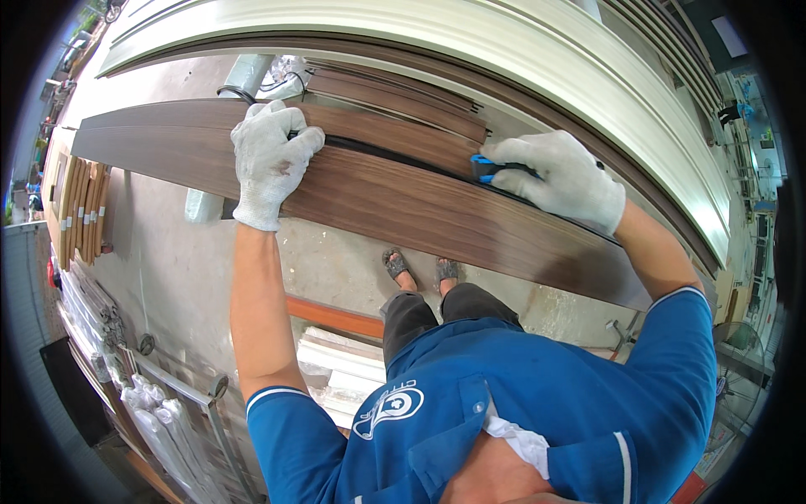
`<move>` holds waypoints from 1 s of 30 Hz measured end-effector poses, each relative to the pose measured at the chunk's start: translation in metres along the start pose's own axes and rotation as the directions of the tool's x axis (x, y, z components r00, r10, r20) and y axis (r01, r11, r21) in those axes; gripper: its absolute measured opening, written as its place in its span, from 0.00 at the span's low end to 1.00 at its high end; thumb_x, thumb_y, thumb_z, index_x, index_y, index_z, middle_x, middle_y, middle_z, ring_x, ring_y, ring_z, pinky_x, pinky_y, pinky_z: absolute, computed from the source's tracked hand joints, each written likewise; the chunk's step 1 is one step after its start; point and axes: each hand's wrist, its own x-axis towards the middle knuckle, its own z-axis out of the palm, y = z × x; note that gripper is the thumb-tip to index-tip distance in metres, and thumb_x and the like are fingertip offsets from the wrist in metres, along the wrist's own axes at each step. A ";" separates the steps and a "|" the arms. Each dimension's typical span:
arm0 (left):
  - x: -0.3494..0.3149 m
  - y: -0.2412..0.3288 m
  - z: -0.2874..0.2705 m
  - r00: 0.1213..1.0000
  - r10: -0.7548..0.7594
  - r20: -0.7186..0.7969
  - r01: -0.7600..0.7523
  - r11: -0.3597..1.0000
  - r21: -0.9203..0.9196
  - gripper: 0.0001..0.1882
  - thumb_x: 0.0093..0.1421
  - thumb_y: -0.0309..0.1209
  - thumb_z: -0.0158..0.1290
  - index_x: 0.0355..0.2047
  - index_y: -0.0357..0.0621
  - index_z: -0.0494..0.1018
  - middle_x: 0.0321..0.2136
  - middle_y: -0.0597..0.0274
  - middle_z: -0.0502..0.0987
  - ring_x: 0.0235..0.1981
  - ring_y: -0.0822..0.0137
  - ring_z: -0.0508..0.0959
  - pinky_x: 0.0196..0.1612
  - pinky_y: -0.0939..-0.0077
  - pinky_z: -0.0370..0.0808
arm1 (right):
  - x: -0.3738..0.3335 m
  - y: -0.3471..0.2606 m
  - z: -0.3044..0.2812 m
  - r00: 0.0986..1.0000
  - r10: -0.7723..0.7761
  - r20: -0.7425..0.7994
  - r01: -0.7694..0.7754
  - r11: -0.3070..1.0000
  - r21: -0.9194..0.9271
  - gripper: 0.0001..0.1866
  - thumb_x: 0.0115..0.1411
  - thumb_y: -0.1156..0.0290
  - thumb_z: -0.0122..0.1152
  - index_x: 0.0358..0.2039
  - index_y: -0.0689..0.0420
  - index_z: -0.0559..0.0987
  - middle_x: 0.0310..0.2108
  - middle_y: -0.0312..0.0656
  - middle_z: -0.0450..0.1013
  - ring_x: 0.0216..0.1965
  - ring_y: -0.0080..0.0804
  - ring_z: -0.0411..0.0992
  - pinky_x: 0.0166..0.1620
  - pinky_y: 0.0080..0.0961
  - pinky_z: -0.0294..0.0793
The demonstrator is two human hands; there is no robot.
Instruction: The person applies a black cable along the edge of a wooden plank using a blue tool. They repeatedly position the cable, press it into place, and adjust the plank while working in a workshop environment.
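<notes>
A long brown wood-grain panel [420, 206] lies across in front of me, with a thin black flexible strip [390, 154] running along its length. My left hand [273, 155], in a white glove, is closed around the strip on the panel's left half. Beyond that hand, the strip's loose end curls up near the far edge. My gloved right hand [558, 175] grips a blue and black hand tool [484, 168] against the strip, right of the middle. The palm hides most of the tool, so its exact kind does not show.
Long cream-white profiles [537, 42] and brown ones lie beyond the panel. Shorter brown strips [395, 94] rest behind it, near a plastic-wrapped bundle [285, 74]. Stacked boards [82, 210] stand at the left, above a metal trolley frame [180, 378]. A fan [743, 370] is at the right.
</notes>
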 end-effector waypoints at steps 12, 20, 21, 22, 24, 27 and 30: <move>0.004 0.004 -0.001 0.999 -0.029 0.023 0.029 1.000 0.006 0.12 0.50 0.36 0.63 0.18 0.44 0.74 0.23 0.59 0.74 0.35 0.52 0.75 0.38 0.55 0.70 | 0.101 -0.020 0.024 0.985 -0.155 0.071 0.159 0.986 -0.055 0.14 0.71 0.55 0.61 0.47 0.51 0.82 0.28 0.47 0.79 0.35 0.50 0.81 0.41 0.48 0.79; 0.002 0.000 -0.001 0.999 -0.018 0.035 0.018 1.000 0.013 0.13 0.51 0.38 0.63 0.19 0.45 0.75 0.24 0.59 0.74 0.35 0.52 0.75 0.39 0.55 0.70 | -0.010 0.003 -0.007 0.999 0.016 0.041 -0.014 0.999 -0.039 0.15 0.65 0.64 0.69 0.50 0.53 0.84 0.34 0.47 0.82 0.35 0.47 0.83 0.39 0.40 0.81; 0.002 -0.001 -0.001 0.999 -0.012 0.041 0.011 1.000 0.023 0.13 0.51 0.39 0.63 0.19 0.45 0.75 0.24 0.59 0.74 0.36 0.52 0.76 0.39 0.55 0.70 | -0.011 0.002 -0.008 1.000 -0.015 0.007 0.015 1.000 -0.015 0.14 0.66 0.62 0.68 0.50 0.52 0.83 0.30 0.46 0.81 0.33 0.47 0.82 0.37 0.42 0.79; 0.001 -0.002 -0.001 0.999 -0.005 0.048 0.004 0.999 0.035 0.14 0.51 0.39 0.63 0.19 0.45 0.75 0.24 0.59 0.74 0.36 0.52 0.76 0.40 0.55 0.70 | -0.006 -0.001 -0.007 0.999 -0.045 -0.028 0.045 0.999 0.010 0.13 0.67 0.61 0.67 0.50 0.50 0.82 0.27 0.45 0.80 0.30 0.47 0.81 0.35 0.43 0.78; 0.000 -0.002 0.000 0.999 -0.045 0.021 0.045 0.999 0.012 0.14 0.51 0.40 0.63 0.19 0.45 0.75 0.24 0.59 0.74 0.37 0.52 0.76 0.41 0.54 0.69 | 0.024 -0.007 0.000 0.997 -0.074 0.028 0.074 0.997 0.007 0.12 0.68 0.60 0.65 0.47 0.51 0.82 0.26 0.47 0.79 0.31 0.47 0.81 0.36 0.45 0.78; 0.000 -0.001 0.003 0.996 -0.085 0.025 0.085 0.996 0.007 0.14 0.51 0.41 0.63 0.19 0.45 0.75 0.24 0.59 0.74 0.39 0.52 0.76 0.43 0.52 0.69 | 0.081 -0.018 0.020 0.989 -0.141 0.048 0.143 0.989 -0.035 0.12 0.70 0.58 0.61 0.42 0.53 0.82 0.25 0.49 0.79 0.32 0.50 0.81 0.38 0.49 0.78; 0.002 -0.001 0.000 0.997 -0.056 0.046 0.056 0.998 0.020 0.13 0.53 0.39 0.63 0.19 0.45 0.77 0.24 0.60 0.75 0.37 0.52 0.77 0.42 0.55 0.71 | 0.110 -0.025 0.028 0.988 -0.128 0.084 0.133 0.989 -0.063 0.13 0.69 0.58 0.64 0.46 0.52 0.82 0.28 0.50 0.80 0.34 0.52 0.80 0.41 0.48 0.76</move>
